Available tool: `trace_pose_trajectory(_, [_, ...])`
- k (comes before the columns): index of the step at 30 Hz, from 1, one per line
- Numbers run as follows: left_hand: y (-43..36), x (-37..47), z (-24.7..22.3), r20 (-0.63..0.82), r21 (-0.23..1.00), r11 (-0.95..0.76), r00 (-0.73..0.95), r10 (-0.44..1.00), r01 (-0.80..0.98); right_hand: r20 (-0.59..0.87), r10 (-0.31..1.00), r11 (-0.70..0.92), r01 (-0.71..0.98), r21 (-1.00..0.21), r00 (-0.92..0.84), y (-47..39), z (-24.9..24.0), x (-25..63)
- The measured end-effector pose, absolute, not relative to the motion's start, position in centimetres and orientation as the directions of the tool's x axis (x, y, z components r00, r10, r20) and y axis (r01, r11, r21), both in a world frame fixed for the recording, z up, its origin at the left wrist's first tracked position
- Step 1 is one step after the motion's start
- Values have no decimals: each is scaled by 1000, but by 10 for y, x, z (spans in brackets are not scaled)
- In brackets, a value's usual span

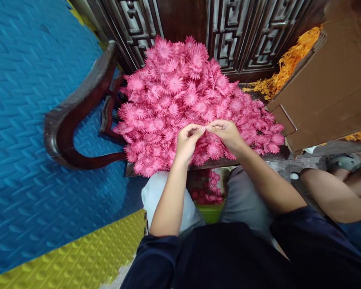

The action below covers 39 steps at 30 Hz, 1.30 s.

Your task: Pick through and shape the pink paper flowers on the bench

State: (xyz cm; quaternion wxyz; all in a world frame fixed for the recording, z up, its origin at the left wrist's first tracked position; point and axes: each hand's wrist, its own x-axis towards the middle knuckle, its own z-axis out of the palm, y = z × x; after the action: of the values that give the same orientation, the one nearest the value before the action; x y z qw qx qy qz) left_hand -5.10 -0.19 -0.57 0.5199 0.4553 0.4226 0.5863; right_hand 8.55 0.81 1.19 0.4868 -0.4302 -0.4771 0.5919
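Both hands meet at the fingertips over the front of a big heap of pink artificial flowers. My left hand is closed in a pinch, thumb against forefinger. Close beside it, my right hand pinches in the same way, its fingertips almost touching the left ones. Whatever lies between the fingertips is too small to make out. The flower heads have thin pointed petals and small dark centres. They are piled on a dark wooden bench, right under and behind my hands.
A curved wooden armrest bounds the left side. To the right, a cardboard box stands near orange strands. Below, between my knees, a green container sits by more pink flowers. Another person's bent limb shows at right.
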Motion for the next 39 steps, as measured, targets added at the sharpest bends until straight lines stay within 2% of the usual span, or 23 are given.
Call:
trace_pose_trajectory(7, [2, -57, -3, -43, 920, 22, -46, 998, -391, -88, 986, -121, -245, -962, -143, 6, 20, 83])
trace_pose_trajectory(10, [6, -65, -4, 7, 920, -97, -233, 973, -381, -132, 988, -148, -250, -957, -81, 10, 15, 88])
trace_pose_trajectory(13, [11, -74, -7, 85, 916, -276, -531, 843, -292, -145, 989, -144, -242, -959, -17, 15, 5, 90])
trace_pose_trajectory(16, [17, -79, -13, 10, 933, -261, -708, 706, -248, -148, 989, -141, -234, -962, 14, 19, -3, 88])
trace_pose_trajectory(20, [20, -73, -21, -198, 939, -39, -629, 752, -342, -166, 986, -154, -290, -944, 17, 21, -6, 83])
trace_pose_trajectory(23, [16, -64, -22, -113, 967, -42, -570, 814, -253, -152, 988, -138, -292, -946, 26, 22, -6, 81])
trace_pose_trajectory(27, [7, -56, -16, -20, 984, -39, -321, 947, -176, -134, 991, -137, -269, -953, -28, 24, -7, 81])
trace_pose_trajectory(31, [3, -50, -12, 66, 993, -80, -158, 985, -83, -149, 985, -169, -321, -932, -88, 23, -9, 79])
trace_pose_trajectory(34, [4, -47, -12, 107, 993, -114, -160, 981, -36, -116, 990, -138, -334, -933, -84, 22, -9, 78])
trace_pose_trajectory(39, [9, -46, -11, 54, 996, -68, -198, 979, -65, -143, 986, -164, -332, -929, -89, 20, -4, 75])
